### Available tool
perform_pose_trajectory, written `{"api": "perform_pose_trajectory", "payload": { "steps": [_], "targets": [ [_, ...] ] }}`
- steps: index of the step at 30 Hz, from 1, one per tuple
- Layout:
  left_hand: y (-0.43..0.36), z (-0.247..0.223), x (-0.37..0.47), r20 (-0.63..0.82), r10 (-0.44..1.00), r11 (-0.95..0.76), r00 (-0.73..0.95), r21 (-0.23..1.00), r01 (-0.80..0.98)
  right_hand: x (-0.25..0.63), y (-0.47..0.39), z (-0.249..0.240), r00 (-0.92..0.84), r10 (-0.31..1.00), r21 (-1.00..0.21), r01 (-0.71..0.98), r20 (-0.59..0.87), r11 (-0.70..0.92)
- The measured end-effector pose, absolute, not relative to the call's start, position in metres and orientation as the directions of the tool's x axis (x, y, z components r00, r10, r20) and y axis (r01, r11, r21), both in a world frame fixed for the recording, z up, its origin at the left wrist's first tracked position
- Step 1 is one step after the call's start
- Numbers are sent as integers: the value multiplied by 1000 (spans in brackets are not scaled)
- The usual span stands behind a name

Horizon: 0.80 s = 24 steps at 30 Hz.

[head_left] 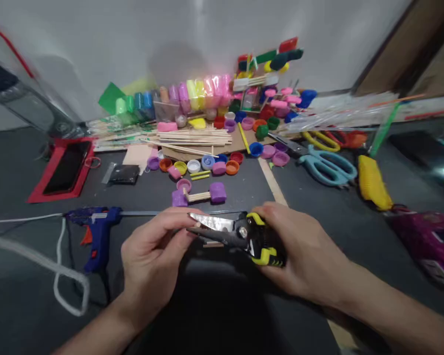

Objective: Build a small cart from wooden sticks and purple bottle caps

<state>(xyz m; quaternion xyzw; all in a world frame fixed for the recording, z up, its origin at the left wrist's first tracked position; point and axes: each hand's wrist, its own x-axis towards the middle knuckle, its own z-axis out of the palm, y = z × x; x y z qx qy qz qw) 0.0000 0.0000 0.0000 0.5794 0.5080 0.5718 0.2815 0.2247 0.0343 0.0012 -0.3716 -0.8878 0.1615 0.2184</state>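
My right hand [299,246] is wrapped round the black and yellow handles of a pair of cutting shears [257,239], whose blades point left. Between the slightly parted blades, near their tips, lies the end of a small wooden stick [198,225]. My left hand [155,251] pinches this stick at the blade tips; most of it is hidden by the fingers. Just beyond the hands sits a small piece made of pale sticks [199,196] joining purple blocks [218,193]. Short stick pieces [213,244] show below the blades.
A blue glue gun [99,236] with a white cord lies at the left, near a phone [67,167] on red sheet. Bottle caps [194,166], wooden sticks [196,137] and colourful clay packs [192,96] line the back. Blue scissors [327,165] and a yellow item [373,182] lie right.
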Motion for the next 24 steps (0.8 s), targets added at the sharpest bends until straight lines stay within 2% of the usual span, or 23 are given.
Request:
{"api": "perform_pose_trajectory", "payload": {
  "steps": [4, 14, 24],
  "targets": [
    [-3, -1, -6, 363, 922, -307, -134, 897, 317, 226, 38, 3, -631, 732, -463, 584, 257, 666],
    [2, 7, -9, 453, 891, -396, -25, 804, 444, 229, 40, 7, -661, 722, -489, 569, 206, 661],
    [2, 8, -14, 429, 902, -401, 37, 806, 436, 231, 41, 12, -668, 736, -528, 589, 109, 612]
  ]
}}
